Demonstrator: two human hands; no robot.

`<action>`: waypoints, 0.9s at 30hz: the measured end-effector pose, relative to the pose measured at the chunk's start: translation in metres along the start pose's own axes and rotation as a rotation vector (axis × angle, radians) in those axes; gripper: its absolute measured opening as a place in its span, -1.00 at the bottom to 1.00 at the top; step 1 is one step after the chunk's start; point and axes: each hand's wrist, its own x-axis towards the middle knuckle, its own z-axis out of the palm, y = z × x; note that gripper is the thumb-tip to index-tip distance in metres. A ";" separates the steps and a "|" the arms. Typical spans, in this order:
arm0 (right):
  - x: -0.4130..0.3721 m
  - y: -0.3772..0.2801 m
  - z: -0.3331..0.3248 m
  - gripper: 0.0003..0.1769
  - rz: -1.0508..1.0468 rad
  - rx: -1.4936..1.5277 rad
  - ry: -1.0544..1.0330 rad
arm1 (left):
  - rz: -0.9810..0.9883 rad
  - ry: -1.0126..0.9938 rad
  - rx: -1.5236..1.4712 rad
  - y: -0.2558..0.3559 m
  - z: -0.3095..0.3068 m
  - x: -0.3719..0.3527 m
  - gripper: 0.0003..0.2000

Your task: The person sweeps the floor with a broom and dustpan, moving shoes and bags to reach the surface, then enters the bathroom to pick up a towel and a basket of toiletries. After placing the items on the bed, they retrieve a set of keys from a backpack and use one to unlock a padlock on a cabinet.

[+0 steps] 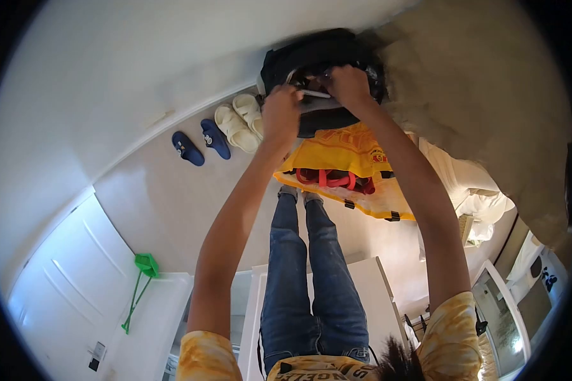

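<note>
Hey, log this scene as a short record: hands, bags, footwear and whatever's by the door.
Left hand: curled at the black bag's near left side; exact grip unclear
Right hand: curled over the bag's opening; grip unclear
Black bag: open on top, contents hard to make out
Yellow bag: nearer the person's feet, red strips showing in its opening
Footwear: cream pair beside the black bag, blue pair farther left
By the white door: green dustpan
</note>
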 end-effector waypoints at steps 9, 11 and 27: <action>-0.016 -0.004 -0.007 -0.75 0.042 0.136 -0.084 | -0.069 0.188 -0.462 0.050 -0.110 -0.041 -0.84; -0.027 -0.012 -0.015 -0.73 0.019 0.263 -0.033 | -0.046 0.125 -0.504 0.051 -0.115 -0.038 -0.82; -0.043 -0.022 -0.076 -0.63 0.113 1.944 0.162 | -0.233 -0.143 -0.710 0.001 -0.086 -0.001 -0.73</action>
